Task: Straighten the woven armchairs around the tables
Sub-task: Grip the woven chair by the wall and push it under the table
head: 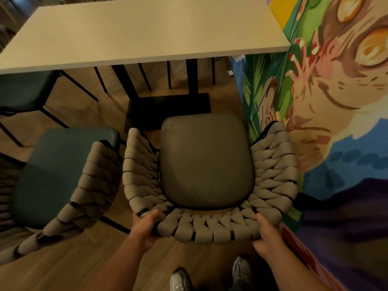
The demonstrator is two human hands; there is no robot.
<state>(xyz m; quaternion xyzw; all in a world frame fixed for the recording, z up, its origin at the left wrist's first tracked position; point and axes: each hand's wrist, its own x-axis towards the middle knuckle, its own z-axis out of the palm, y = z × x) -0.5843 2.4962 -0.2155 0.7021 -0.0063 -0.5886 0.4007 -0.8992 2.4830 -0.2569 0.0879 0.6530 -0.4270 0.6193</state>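
A woven armchair [273, 171] with grey rope weave and a dark grey seat cushion stands right below me, facing the white table [134, 32]. My left hand [146, 226] grips the left part of its curved back rim. My right hand [266, 234] grips the right part of the same rim. The chair's seat front lies short of the table edge, above the table's black base plate [168, 110]. A second woven armchair [90, 185] with a teal seat stands to the left, angled, its arm close to the held chair's arm.
A painted mural wall [336, 101] runs close along the chair's right side. A dark teal chair [23, 89] is tucked at the table's far left. The floor is wood plank. My two shoes [210, 276] show at the bottom.
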